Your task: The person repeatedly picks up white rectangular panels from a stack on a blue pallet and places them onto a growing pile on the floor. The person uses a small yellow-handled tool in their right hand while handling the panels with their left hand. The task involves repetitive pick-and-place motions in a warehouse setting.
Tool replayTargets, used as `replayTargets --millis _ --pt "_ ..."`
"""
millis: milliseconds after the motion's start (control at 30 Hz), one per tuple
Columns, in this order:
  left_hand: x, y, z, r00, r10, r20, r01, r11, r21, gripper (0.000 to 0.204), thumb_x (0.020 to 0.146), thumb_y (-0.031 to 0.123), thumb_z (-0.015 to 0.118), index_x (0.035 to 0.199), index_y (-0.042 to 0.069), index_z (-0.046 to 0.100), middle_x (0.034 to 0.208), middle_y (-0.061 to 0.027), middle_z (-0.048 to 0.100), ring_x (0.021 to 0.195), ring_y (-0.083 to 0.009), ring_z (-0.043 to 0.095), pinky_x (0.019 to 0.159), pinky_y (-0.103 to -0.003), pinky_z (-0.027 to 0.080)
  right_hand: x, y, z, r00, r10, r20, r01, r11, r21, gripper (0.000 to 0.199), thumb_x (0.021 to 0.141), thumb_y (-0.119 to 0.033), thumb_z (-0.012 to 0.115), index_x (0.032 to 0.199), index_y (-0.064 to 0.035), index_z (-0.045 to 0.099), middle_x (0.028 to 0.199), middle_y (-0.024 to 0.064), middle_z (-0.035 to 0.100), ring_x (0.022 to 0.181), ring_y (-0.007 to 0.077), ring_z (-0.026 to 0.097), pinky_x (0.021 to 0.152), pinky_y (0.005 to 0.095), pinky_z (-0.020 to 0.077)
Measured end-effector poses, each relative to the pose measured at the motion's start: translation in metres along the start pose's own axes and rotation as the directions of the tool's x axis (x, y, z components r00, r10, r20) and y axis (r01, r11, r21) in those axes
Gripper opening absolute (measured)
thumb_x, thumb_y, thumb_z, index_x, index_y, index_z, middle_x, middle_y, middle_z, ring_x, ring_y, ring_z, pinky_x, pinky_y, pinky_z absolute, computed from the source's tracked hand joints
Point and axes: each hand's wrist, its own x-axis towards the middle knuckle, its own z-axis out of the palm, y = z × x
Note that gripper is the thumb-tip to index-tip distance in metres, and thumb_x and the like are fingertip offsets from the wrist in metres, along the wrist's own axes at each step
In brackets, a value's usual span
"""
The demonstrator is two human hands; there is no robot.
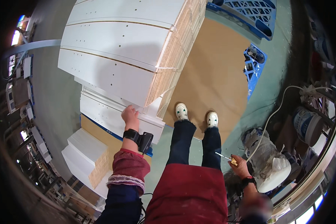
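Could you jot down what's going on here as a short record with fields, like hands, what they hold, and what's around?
Left hand: left hand rests on the edge of a white panel in a stack
Right hand: right hand grips a small yellow-handled tool, blade pointing left
Stack: white drilled panels, bound with thin strapping
Underfoot: brown board under white shoes
Nearby: blue plastic pallet, white cable, white bucket
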Motion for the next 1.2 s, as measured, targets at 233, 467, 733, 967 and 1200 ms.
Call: replayTargets --millis 233,467,733,967,1200 --pt "0.059 0.003 -0.011 0.998 0.070 0.002 -0.070 0.985 0.159 0.024 0.069 0.012 0.062 0.086 -0.004 0.056 0.071 -0.0073 0.054 0.061 -0.0218 0.050 0.058 -0.031 0.043 0.011 -0.010 -0.006 1.000 -0.022 0.010 0.022 1.000 -0.002 0.030 0.070 -0.018 0.067 0.095 -0.0051 0.056 0.083 0.0160 0.058 0.076 0.0356 0.057 0.065 0.0392 0.0460" --pt "0.079 -0.006 0.013 0.933 0.340 -0.120 -0.249 0.848 0.468 0.034 0.065 0.014 0.065 0.083 -0.012 0.053 0.079 -0.0201 0.058 0.069 -0.0268 0.058 0.061 -0.034 0.044 0.010 0.002 0.000 0.998 0.053 0.028 -0.054 0.998 0.020 0.035 0.069 -0.016 0.067 0.099 -0.0027 0.056 0.086 0.0168 0.059 0.082 0.0330 0.057 0.071 0.0357 0.0459" --pt "0.059 0.022 -0.003 0.991 -0.057 -0.119 0.057 0.998 -0.002 0.030 0.063 0.010 0.064 0.081 -0.011 0.053 0.077 -0.0161 0.057 0.065 -0.0232 0.056 0.058 -0.035 0.043 0.031 -0.013 0.002 0.999 -0.004 0.044 0.006 0.999 -0.050 0.028 0.068 -0.017 0.067 0.092 -0.0060 0.057 0.081 0.0151 0.060 0.076 0.0324 0.058 0.066 0.0365 0.0467" --pt "0.080 0.005 -0.006 0.989 -0.146 -0.016 0.145 0.988 -0.055 0.025 0.065 0.007 0.059 0.082 -0.010 0.053 0.080 -0.0150 0.056 0.071 -0.0251 0.055 0.063 -0.036 0.043 0.047 -0.046 -0.005 0.994 -0.095 0.061 0.099 0.993 -0.066 0.028 0.070 -0.013 0.067 0.094 -0.0054 0.056 0.078 0.0128 0.059 0.072 0.0277 0.059 0.063 0.0332 0.0464" --pt "0.091 0.003 0.005 0.985 0.029 -0.169 0.023 0.953 0.301 0.025 0.069 0.012 0.055 0.085 -0.008 0.055 0.086 -0.0176 0.058 0.076 -0.0287 0.057 0.068 -0.035 0.045 0.050 -0.062 -0.007 0.994 -0.096 0.046 0.100 0.991 -0.093 0.024 0.071 -0.012 0.064 0.093 -0.0046 0.057 0.075 0.0105 0.059 0.066 0.0230 0.059 0.060 0.0319 0.0464"
